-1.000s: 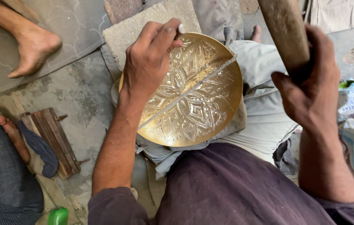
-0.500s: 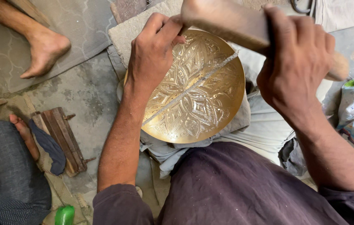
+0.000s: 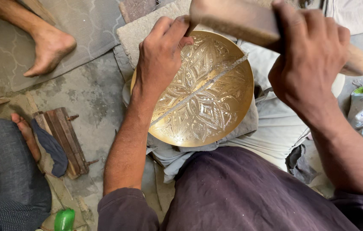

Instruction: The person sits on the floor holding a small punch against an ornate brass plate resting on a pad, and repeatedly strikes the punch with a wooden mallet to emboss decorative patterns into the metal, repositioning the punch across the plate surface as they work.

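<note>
Gripping mallet, right hand (fist closed)

Soft daylight, brass plate glinting, mallet perhaps motion-blurred.

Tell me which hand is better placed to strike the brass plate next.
Probably the right hand: it grips the wooden mallet above the brass plate. The left hand lies on the plate's far edge.
</note>
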Motion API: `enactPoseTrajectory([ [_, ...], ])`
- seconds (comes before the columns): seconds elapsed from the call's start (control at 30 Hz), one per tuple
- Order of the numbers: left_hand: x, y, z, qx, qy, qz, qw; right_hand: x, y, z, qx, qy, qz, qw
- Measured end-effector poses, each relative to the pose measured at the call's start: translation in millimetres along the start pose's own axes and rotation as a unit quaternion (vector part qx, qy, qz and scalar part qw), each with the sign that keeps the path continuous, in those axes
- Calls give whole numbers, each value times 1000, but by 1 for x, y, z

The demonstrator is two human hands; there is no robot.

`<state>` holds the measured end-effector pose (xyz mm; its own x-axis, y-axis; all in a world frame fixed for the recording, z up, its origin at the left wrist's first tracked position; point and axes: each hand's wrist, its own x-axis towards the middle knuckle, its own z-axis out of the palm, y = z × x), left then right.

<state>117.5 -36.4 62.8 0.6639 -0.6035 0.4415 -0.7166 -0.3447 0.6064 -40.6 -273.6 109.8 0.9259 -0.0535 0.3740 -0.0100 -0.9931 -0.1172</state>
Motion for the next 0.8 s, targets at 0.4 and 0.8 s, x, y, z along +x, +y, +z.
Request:
enactPoseTrajectory([
  [0.4,-17,-8,18,-2,74,-22,997,20,-9,-17,27,5,-50,998],
  [0.8,-36,-12,54,-15,253,-54,966,24,28,-19,-19,32,-69,997],
])
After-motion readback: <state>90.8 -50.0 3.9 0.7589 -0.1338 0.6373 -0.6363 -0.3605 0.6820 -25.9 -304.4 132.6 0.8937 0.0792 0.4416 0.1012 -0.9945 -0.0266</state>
